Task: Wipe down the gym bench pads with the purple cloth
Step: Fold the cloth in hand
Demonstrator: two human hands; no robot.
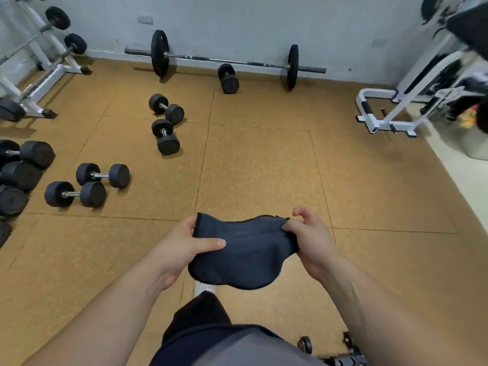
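Left hand [182,244] and right hand [309,239] pinch the dark purple fabric cloth [245,249], stretched crosswise; the black bench pad [472,27] lies far right, nearer the right hand.

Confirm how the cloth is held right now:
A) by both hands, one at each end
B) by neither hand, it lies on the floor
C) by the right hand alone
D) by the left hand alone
A: the left hand grips one end of the cloth with its thumb on top, and the right hand pinches the other end.
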